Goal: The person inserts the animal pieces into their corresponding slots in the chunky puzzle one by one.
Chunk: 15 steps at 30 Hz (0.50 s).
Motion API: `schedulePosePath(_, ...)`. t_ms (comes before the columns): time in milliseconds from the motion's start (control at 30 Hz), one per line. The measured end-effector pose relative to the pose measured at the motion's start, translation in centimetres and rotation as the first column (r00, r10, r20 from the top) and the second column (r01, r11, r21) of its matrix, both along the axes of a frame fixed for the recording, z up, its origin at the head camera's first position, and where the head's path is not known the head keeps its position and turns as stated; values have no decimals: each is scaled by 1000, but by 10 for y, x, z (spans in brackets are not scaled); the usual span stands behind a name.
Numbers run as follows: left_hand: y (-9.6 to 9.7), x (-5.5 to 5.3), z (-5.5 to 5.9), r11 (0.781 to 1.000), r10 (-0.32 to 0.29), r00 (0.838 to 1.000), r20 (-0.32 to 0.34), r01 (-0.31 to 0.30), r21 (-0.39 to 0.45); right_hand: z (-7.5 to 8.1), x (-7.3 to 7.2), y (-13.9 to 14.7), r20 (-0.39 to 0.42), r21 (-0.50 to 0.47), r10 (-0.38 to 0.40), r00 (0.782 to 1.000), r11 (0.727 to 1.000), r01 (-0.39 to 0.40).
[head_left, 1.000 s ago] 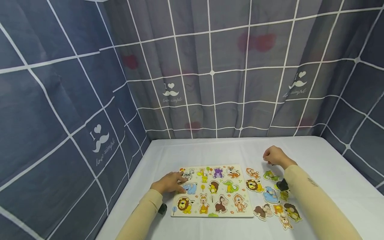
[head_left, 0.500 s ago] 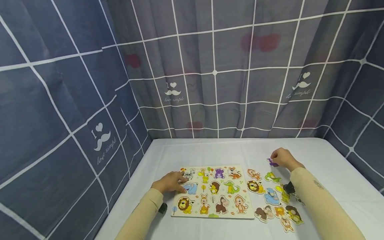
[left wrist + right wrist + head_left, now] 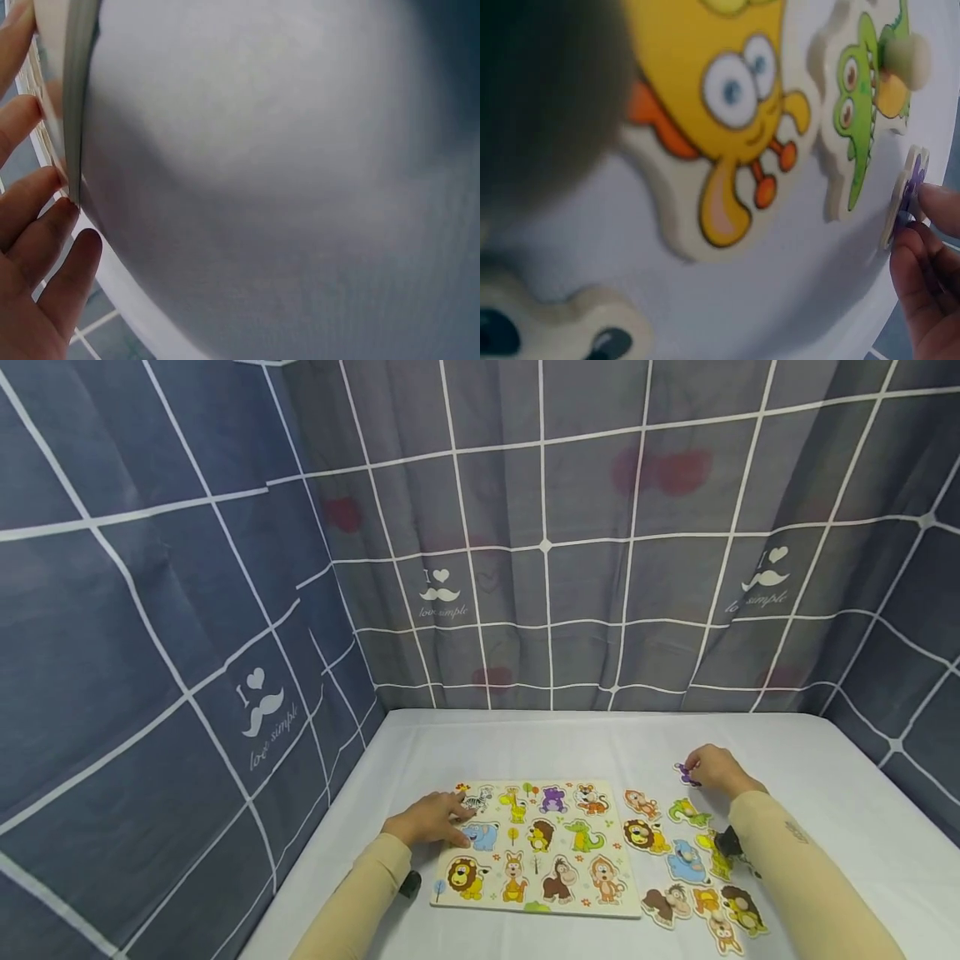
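Note:
A flat wooden puzzle board [image 3: 525, 858] printed with animals lies on the white table. My left hand [image 3: 429, 819] rests on its left edge, the fingers mostly straight over the zebra and elephant pictures; in the left wrist view, fingertips [image 3: 56, 176] touch the board's edge [image 3: 73, 97]. To the right, past the loose pieces, my right hand [image 3: 717, 769] pinches a purple animal puzzle piece [image 3: 683, 774] between thumb and fingers. The right wrist view shows this purple piece [image 3: 904, 196] tilted on edge, close to the tabletop, partly hidden by the fingers. Its knob is not clear.
Loose animal pieces lie right of the board: a crocodile [image 3: 689, 812], a lion [image 3: 646, 836], an elephant [image 3: 686, 863], a brown horse-like or ape piece [image 3: 666, 906], a hedgehog [image 3: 742, 908] and several others. The right forearm covers some. Tile-patterned curtains [image 3: 495, 527] enclose the table.
My right hand has shifted slightly right, and the purple piece, hidden under it at first, now shows at its fingertips. The left hand stays on the board. The head view has shifted a little.

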<state>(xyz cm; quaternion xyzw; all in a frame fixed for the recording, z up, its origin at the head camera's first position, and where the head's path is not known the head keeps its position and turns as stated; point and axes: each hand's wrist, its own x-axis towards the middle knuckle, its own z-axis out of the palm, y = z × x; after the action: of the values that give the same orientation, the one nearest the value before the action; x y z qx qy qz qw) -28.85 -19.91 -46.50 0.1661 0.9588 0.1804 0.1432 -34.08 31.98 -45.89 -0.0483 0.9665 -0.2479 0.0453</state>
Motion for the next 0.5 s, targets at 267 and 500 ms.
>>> schedulePosePath(267, 0, 3, 0, 1000, 2, 1000, -12, -2, 1, -4, -5, 1, 20, 14, 7, 1000, 1000, -7)
schedulePosePath(500, 2, 2, 1, 1000, 13, 1000, -1, -13, -11, -4, -6, 3, 82, 64, 44, 996, 997, -49)
